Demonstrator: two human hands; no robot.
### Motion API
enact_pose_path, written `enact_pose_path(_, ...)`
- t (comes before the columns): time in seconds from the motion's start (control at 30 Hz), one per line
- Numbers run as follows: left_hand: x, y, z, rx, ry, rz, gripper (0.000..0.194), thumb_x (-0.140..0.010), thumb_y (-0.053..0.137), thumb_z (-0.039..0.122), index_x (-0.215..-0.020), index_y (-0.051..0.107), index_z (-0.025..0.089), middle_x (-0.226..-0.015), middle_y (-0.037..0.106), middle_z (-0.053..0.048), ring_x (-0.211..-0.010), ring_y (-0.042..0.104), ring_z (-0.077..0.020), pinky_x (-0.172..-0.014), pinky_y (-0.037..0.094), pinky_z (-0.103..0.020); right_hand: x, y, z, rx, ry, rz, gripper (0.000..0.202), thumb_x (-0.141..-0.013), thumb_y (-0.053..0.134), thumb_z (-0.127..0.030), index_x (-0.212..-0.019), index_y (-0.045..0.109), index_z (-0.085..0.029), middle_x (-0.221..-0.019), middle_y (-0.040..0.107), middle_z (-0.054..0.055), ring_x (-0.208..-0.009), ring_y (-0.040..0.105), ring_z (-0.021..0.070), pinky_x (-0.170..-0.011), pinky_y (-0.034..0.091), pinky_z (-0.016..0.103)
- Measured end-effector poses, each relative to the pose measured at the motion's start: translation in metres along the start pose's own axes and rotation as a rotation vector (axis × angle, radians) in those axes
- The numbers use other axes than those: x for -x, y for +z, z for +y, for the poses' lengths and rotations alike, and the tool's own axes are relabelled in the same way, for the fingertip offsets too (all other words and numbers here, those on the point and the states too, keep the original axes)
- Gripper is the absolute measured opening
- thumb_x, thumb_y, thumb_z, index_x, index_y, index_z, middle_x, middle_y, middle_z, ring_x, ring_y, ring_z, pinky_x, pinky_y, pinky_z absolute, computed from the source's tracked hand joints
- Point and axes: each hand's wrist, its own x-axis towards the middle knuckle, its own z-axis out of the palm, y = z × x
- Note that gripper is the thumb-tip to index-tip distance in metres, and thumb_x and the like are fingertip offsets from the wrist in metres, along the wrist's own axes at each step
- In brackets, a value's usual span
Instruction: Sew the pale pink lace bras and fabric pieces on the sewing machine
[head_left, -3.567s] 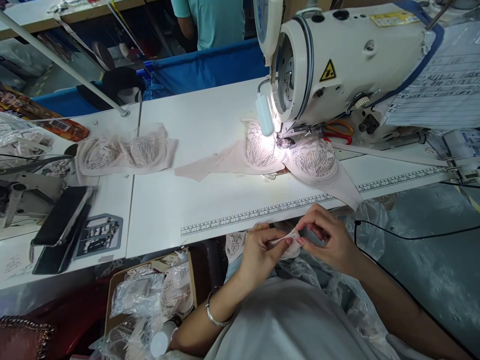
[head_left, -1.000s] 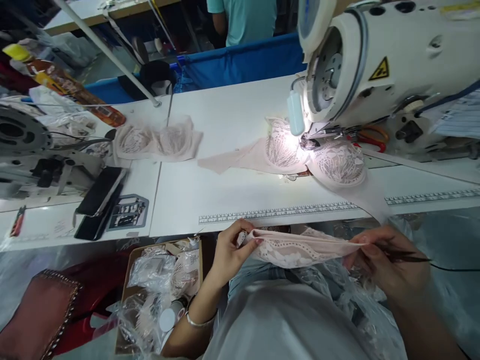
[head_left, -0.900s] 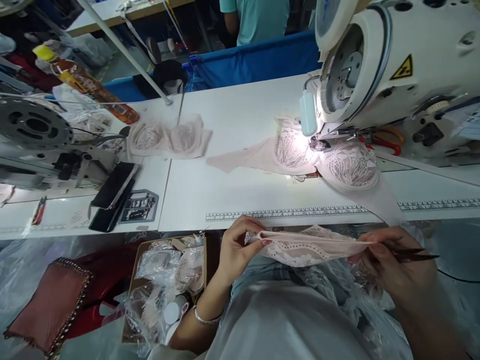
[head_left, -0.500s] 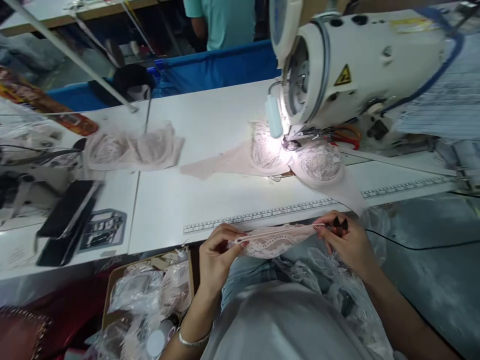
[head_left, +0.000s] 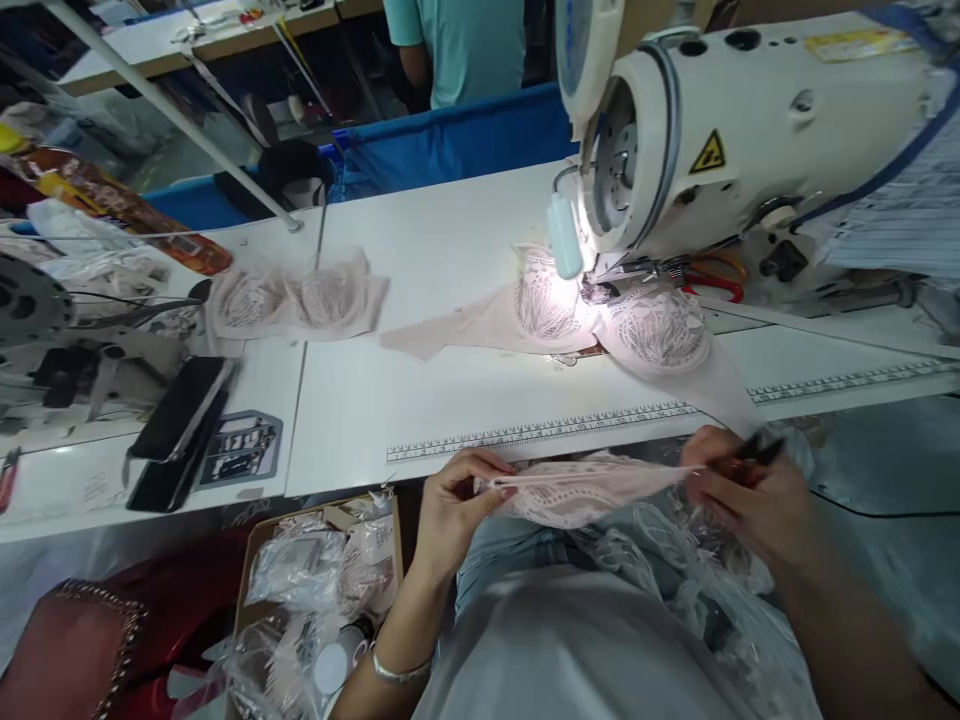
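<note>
In front of my body a pale pink lace piece (head_left: 581,492) is stretched between my hands, below the table's front edge. My left hand (head_left: 454,510) pinches one end of it between thumb and fingers. The other end is gripped by my right hand (head_left: 739,495), which is blurred. Dark-bladed thread snips (head_left: 759,450) also stick out of the right hand, pointing away from the lace. Beyond my hands, a pale pink bra (head_left: 660,332) lies under the lit needle area of the sewing machine (head_left: 694,130), one wing spread to the left.
Another pink bra (head_left: 330,300) lies left on the white table (head_left: 352,400). A ruler strip (head_left: 540,432) runs along the front. Orange-handled scissors (head_left: 720,275) rest behind the needle. Black phone-like cases (head_left: 176,420) and a bottle (head_left: 150,215) are left. A box (head_left: 244,590) holds bagged pieces below.
My right hand has moved right and slightly down, pulling its end of the lace out further. My left hand keeps its pinch. The whole view has shifted slightly.
</note>
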Motion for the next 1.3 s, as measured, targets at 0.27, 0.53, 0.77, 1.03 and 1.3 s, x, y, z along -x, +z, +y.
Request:
enact_pose_path(0.27, 0.005, 0.049, 0.022, -0.168, 0.094, -0.458, 0.034, -0.091, 0.073, 0.028, -0.123, 0.064, 0.023, -0.134, 0.058, -0.010, -0.127, 0.053, -0.0234, -0.108, 0.040, -0.035, 0.007, 0.037, -0.030, 0.369, -0.063, -0.380, 0.017, -0.089, 0.066, -0.031, -0.075, 0.069, -0.023, -0.074, 0.060, 0.001, -0.053, 0.051, 0.0098, -0.047, 0.041, 0.025)
enact_pose_path(0.53, 0.004, 0.078, 0.003, -0.154, 0.096, -0.249, 0.020, -0.099, 0.059, 0.025, -0.080, 0.061, 0.019, -0.084, 0.054, -0.002, -0.082, 0.052, -0.0153, -0.073, 0.040, -0.025, 0.007, 0.054, -0.017, 0.465, -0.044, -0.270, 0.016, -0.088, 0.061, -0.032, -0.075, 0.062, -0.023, -0.065, 0.063, -0.002, -0.051, 0.054, 0.0103, -0.049, 0.042, 0.023)
enact_pose_path(0.77, 0.000, 0.078, 0.005, -0.212, 0.071, -0.203, 0.017, -0.091, 0.071, 0.027, -0.076, 0.067, 0.019, -0.076, 0.061, -0.001, -0.076, 0.055, -0.0146, -0.067, 0.039, -0.024, 0.006, 0.053, -0.014, 0.432, -0.009, -0.264, 0.018, -0.089, 0.059, -0.034, -0.077, 0.065, -0.023, -0.063, 0.066, -0.001, -0.055, 0.064, 0.0144, -0.054, 0.048, 0.025)
enact_pose_path(1.03, -0.007, 0.076, 0.006, -0.015, -0.193, -0.192, 0.031, -0.083, 0.077, 0.048, -0.079, 0.079, 0.017, -0.073, 0.067, -0.004, -0.069, 0.057, -0.0145, -0.064, 0.042, -0.025, 0.002, 0.040, -0.007, 0.363, -0.047, -0.280, 0.054, -0.100, 0.037, -0.064, -0.085, 0.066, -0.021, -0.062, 0.054, -0.001, -0.048, 0.045, 0.0114, -0.049, 0.037, 0.026)
enact_pose_path(1.3, -0.008, 0.074, 0.009, -0.010, -0.203, -0.184, 0.036, -0.080, 0.078, 0.054, -0.079, 0.081, 0.017, -0.071, 0.068, -0.005, -0.069, 0.055, -0.0153, -0.066, 0.043, -0.026, 0.003, 0.046, -0.005, 0.333, 0.038, -0.472, 0.031, -0.102, 0.045, -0.051, -0.103, 0.059, -0.023, -0.068, 0.054, -0.002, -0.058, 0.047, 0.0128, -0.052, 0.034, 0.025)
